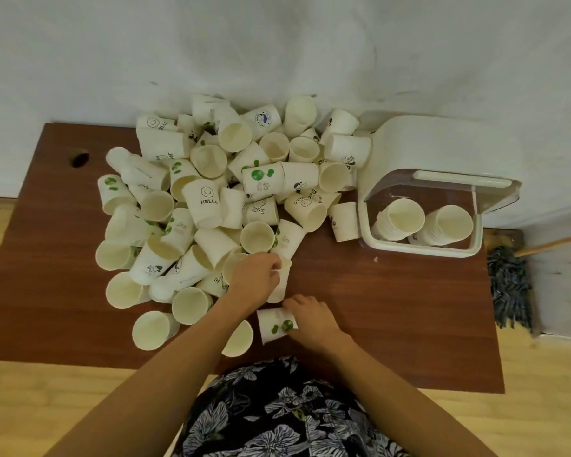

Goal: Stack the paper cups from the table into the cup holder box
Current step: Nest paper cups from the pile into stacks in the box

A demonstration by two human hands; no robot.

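A big heap of white paper cups (211, 192) covers the left and middle of the brown table (393, 308), most lying on their sides. The white cup holder box (422, 249) stands at the right with its clear lid up and two stacks of cups (406, 217) inside. My left hand (256, 278) grips a cup (281, 285) at the near edge of the heap. My right hand (310, 318) holds a cup with a green print (274, 324) lying on the table just in front of it.
A mop (508, 285) leans beyond the table's right edge. A cable hole (80, 159) sits in the far left of the table. A white wall stands behind, and the wooden floor shows on both sides. Bare tabletop lies between my hands and the box.
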